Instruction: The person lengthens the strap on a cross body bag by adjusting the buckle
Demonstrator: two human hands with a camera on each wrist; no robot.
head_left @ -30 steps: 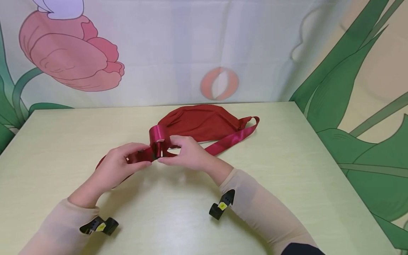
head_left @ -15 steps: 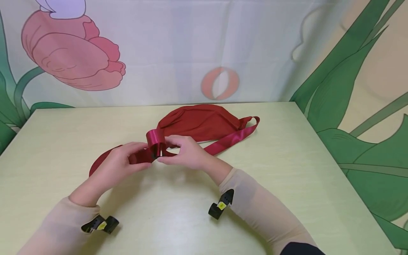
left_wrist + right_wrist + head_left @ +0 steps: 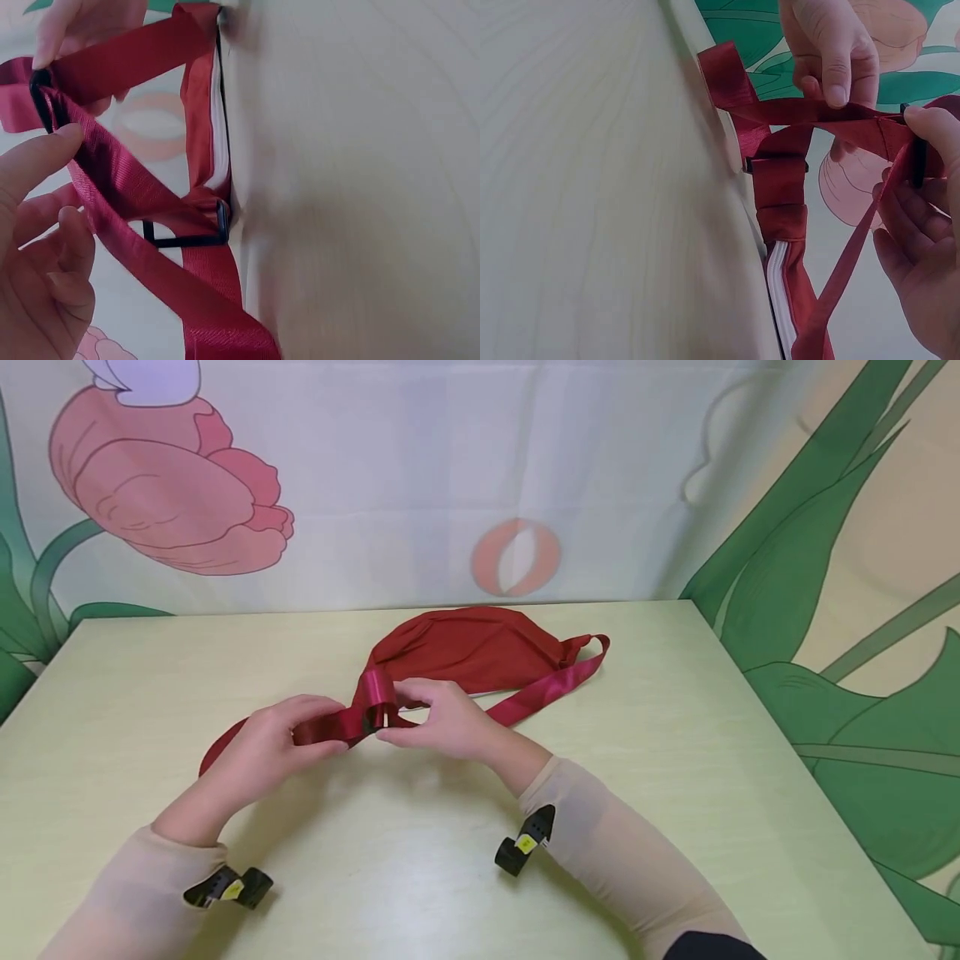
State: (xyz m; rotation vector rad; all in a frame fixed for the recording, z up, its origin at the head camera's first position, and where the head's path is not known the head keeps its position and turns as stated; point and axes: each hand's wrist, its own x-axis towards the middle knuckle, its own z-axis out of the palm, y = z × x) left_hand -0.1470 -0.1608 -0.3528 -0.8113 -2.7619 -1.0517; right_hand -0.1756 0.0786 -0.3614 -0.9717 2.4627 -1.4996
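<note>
We see red waist bag [image 3: 472, 647] on bench [image 3: 420, 877], upper centre of head frame; left hand [image 3: 273, 743], left of centre, fingers pinching its strap [image 3: 546, 695]; right hand [image 3: 456, 720], near centre, fingers pinching black slider [image 3: 919, 163].

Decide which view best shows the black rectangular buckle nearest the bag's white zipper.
The left wrist view, where most of the buckle is uncovered. The right wrist view shows only its ends beside the strap; in the head view it cannot be made out.
</note>
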